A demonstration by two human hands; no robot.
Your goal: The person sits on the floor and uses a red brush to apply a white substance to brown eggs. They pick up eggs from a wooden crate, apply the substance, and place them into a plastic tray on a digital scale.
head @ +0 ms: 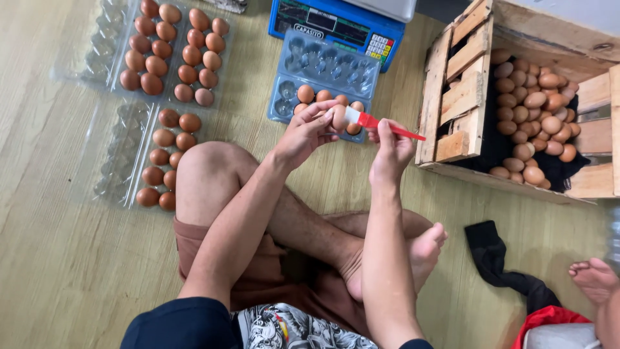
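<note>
I'm looking down on a smooth brown oval egg (338, 117), pale tan where the light hits it, held up in the air above the front edge of a clear blue plastic egg tray (323, 81). My left hand (303, 134) has it, fingers curled round its near side and pinching it at the tips. The white bristle head of a red-handled plastic brush (378, 123) is pressed against the egg's right side; the red handle slants down to the right. My right hand (391, 152) is closed on that handle, thumb and fingers pressed together on it.

Just behind the egg, the blue tray's front row holds a few more brown eggs, its back cups bare. It lies on the pale wood-grain floor (58, 258), and a blue weighing scale with a keypad (336, 22) sits at its far edge. Towards the floor's left side, three clear plastic cartons of brown eggs (174, 58) lie open. On the right, a rough wooden slat crate (462, 97) lined with black holds a heap of brown eggs. My crossed bare legs fill the near edge. Another person's bare foot (594, 278) shows at the right, near a black cloth (494, 258).
</note>
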